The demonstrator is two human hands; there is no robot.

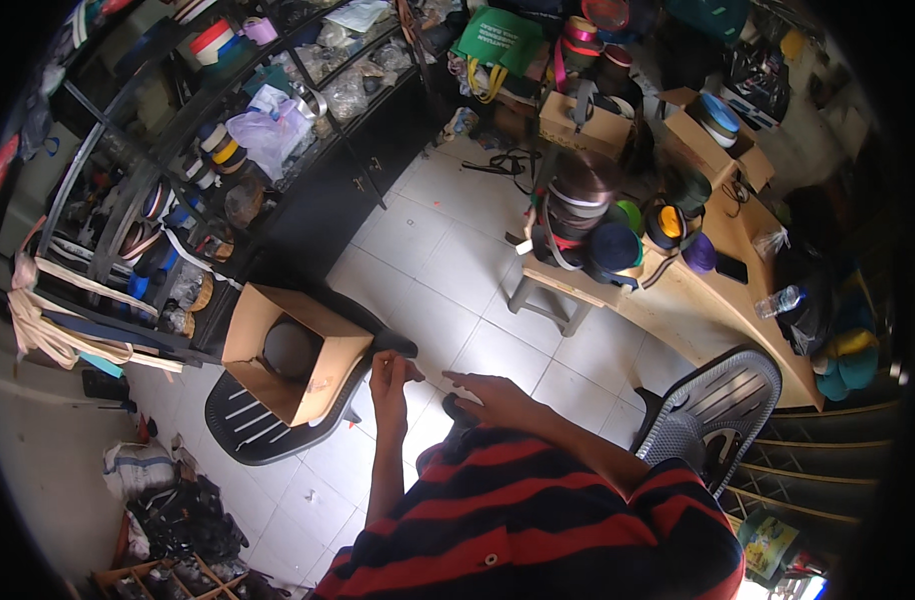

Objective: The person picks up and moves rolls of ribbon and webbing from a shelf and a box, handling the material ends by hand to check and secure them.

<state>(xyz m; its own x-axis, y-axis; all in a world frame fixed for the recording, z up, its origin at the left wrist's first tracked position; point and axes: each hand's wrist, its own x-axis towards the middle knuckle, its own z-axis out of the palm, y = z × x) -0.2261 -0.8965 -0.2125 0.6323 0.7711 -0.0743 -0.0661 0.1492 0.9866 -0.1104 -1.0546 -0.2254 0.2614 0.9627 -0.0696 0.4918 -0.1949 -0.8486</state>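
Fingers of left hand (390,378) pinch together beside cardboard box (290,350); right hand (493,395) spread open.

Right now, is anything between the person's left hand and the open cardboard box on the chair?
Nothing visible. The left hand is raised just right of the open cardboard box, which sits on the black chair. The right hand is further right, open, palm down.

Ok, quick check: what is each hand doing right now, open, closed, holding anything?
Left hand: fingers curled near the armrest of the black chair; whether it grips anything cannot be told.
Right hand: open, fingers stretched out, holding nothing.
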